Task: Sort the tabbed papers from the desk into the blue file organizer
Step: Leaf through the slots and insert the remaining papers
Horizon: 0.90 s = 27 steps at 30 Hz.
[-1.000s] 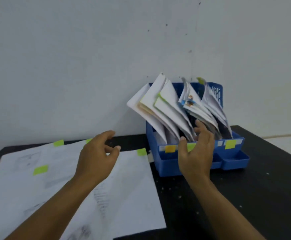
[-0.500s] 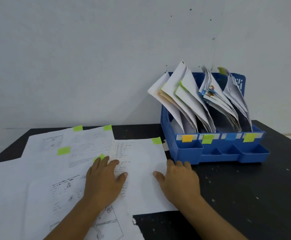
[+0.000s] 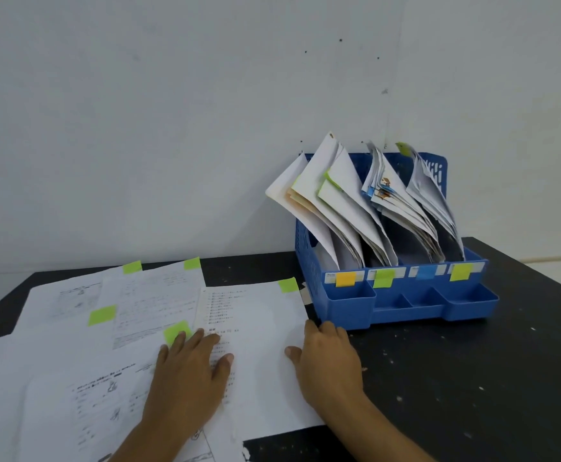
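Both forearms reach forward from the near edge of the table, bare to the wrist. The left hand (image 3: pixel 189 368) lies palm down, fingers straight and slightly spread, thumb out to the right. The right hand (image 3: pixel 329 361) lies palm down too, fingers together pointing forward, thumb stretched left.

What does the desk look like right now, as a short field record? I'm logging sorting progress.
surface: black desk
organizer: blue file organizer, right rear, sections stuffed with leaning papers
section labels: orange, green, blue, yellow-green tabs on front
unsorted: green-tabbed papers spread on left
left hand: flat on papers
right hand: at top sheet's right edge
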Each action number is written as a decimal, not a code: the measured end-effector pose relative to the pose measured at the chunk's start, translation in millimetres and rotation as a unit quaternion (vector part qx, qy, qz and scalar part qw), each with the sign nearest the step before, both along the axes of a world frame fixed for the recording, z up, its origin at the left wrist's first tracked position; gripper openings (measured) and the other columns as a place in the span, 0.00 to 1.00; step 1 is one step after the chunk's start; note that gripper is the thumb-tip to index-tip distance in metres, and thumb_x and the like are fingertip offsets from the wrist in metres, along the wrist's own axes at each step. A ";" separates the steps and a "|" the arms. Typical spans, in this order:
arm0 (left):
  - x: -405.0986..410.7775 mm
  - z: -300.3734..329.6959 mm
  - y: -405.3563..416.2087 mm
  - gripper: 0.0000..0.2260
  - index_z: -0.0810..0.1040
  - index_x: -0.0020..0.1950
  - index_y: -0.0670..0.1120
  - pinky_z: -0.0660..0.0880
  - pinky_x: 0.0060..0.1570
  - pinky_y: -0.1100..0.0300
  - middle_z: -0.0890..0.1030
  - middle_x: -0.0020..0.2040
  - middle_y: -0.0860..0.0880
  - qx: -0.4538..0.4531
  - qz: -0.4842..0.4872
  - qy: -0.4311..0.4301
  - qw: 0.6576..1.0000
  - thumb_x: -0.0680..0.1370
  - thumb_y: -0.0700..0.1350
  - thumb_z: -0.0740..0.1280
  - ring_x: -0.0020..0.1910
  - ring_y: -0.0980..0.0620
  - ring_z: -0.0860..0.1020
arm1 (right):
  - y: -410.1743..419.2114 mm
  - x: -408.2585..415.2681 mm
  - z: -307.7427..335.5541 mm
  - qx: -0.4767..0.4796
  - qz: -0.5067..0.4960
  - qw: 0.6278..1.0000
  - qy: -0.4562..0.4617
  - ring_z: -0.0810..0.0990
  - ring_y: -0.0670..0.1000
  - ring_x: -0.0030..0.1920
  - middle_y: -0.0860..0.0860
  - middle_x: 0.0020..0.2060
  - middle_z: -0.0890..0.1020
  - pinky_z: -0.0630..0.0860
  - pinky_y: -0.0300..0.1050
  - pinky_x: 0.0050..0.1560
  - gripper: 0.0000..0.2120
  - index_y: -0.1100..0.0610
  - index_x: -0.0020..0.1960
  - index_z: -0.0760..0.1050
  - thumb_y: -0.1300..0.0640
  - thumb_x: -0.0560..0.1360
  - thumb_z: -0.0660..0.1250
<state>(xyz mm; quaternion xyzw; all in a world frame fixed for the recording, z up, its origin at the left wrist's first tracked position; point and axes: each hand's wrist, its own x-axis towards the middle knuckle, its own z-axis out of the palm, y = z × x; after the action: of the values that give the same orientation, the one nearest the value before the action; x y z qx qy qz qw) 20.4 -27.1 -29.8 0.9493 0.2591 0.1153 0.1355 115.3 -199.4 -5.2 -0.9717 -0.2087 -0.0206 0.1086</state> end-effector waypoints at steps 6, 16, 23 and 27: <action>-0.3 -1.1 -0.5 0.25 0.61 0.76 0.57 0.46 0.75 0.55 0.57 0.78 0.54 -0.025 -0.013 -0.023 0.999 0.80 0.63 0.53 0.78 0.52 0.51 | 2.7 -3.2 -3.8 0.047 0.035 0.998 -0.021 0.72 0.51 0.64 0.51 0.65 0.75 0.72 0.44 0.62 0.23 0.53 0.74 0.64 0.46 0.83 0.59; 3.9 -7.1 7.0 0.45 0.64 0.74 0.57 0.50 0.75 0.52 0.63 0.76 0.57 -0.049 -0.022 -0.042 0.998 0.61 0.74 0.41 0.77 0.49 0.55 | 6.8 13.9 30.2 0.486 -0.058 0.790 0.369 0.77 0.55 0.63 0.50 0.68 0.74 0.76 0.58 0.63 0.46 0.45 0.79 0.54 0.48 0.70 0.77; 0.9 5.6 0.3 0.35 0.76 0.65 0.52 0.61 0.71 0.48 0.73 0.70 0.50 -0.155 0.008 -0.100 0.983 0.64 0.68 0.69 0.75 0.46 0.63 | -4.7 20.4 60.3 0.369 0.051 0.879 0.297 0.82 0.44 0.46 0.44 0.47 0.84 0.76 0.34 0.37 0.08 0.49 0.54 0.81 0.58 0.79 0.66; 4.0 13.4 0.9 0.22 0.76 0.63 0.55 0.63 0.71 0.53 0.71 0.71 0.48 -0.186 0.039 -0.087 0.978 0.71 0.58 0.73 0.74 0.47 0.64 | -29.6 11.7 86.2 0.379 0.071 0.899 0.209 0.84 0.45 0.44 0.45 0.43 0.86 0.81 0.39 0.43 0.09 0.49 0.52 0.82 0.57 0.81 0.64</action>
<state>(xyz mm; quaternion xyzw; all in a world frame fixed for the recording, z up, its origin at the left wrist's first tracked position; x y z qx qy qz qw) 24.4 -26.2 -16.4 0.8830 0.2999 0.1522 0.3274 127.0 -229.0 81.0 -0.8215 -0.2260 0.1132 0.5112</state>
